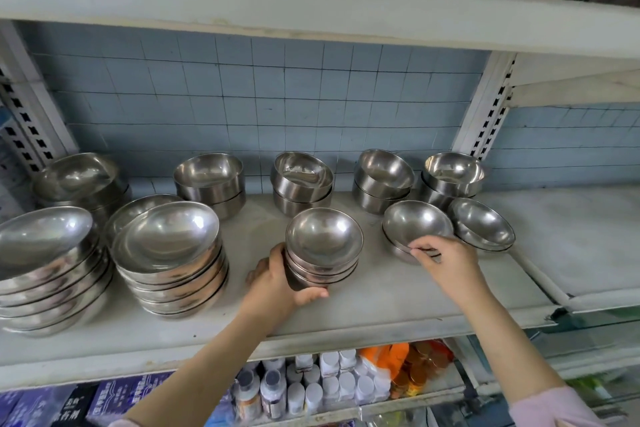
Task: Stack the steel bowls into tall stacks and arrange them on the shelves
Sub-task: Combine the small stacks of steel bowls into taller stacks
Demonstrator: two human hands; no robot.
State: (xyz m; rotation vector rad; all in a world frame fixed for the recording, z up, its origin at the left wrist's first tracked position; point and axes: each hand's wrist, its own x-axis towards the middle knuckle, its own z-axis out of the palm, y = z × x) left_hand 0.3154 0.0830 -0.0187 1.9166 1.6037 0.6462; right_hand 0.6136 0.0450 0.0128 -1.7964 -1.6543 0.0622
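Steel bowls stand in stacks on a white shelf point(381, 308). My left hand point(277, 279) grips the side of a short stack of small bowls point(323, 243) at the shelf's middle front. My right hand point(446, 262) pinches the near rim of a small bowl stack point(415, 224) just to the right. Another small stack point(481, 224) leans beside it. Two tall stacks of wide bowls point(169, 253) point(45, 263) stand at the left. Along the back stand short stacks of deep bowls point(211, 180) point(303, 182) point(384, 180) point(452, 177).
A blue tiled wall backs the shelf. Slotted uprights point(488, 114) frame the bay. The upper shelf point(311, 10) carries cardboard boxes and bags. Below, bottles point(304, 388) and boxes fill the lower shelf. A bare white shelf point(571, 236) lies to the right.
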